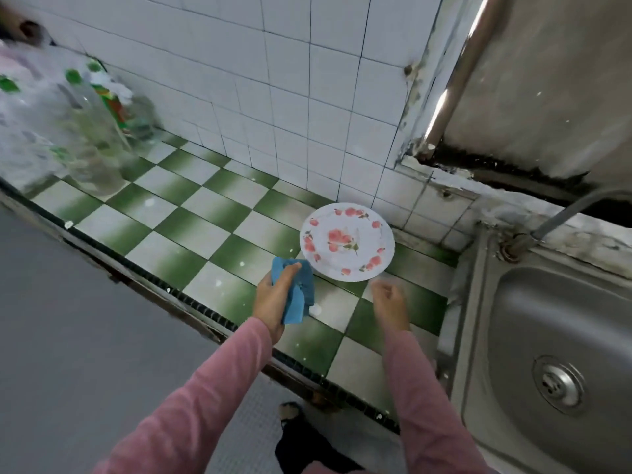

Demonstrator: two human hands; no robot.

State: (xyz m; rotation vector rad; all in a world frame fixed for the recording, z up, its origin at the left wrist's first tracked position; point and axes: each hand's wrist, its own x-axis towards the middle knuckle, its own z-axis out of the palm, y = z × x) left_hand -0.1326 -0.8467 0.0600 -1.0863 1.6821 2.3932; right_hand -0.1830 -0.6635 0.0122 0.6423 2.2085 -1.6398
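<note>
Flowered plate (347, 241) sits near the tiled countertop's (191, 230) back right corner beside the sink (547, 319), apparently for wiping: left hand (273, 292) grips a blue cloth (301, 295), while right hand (390, 299) hovers loosely curled and empty by its rim.

One flowered plate (347, 242); one blue cloth (305, 289); two hands, the left hand (273, 294) and the right hand (390, 302); two pink sleeves (212, 388); one steel sink (547, 302) with one drain (559, 384); one tap (564, 213); one shiny pipe (458, 73) on the wall; one checked counter (191, 213); several clear bottles (99, 131), too blurred to count.
</note>
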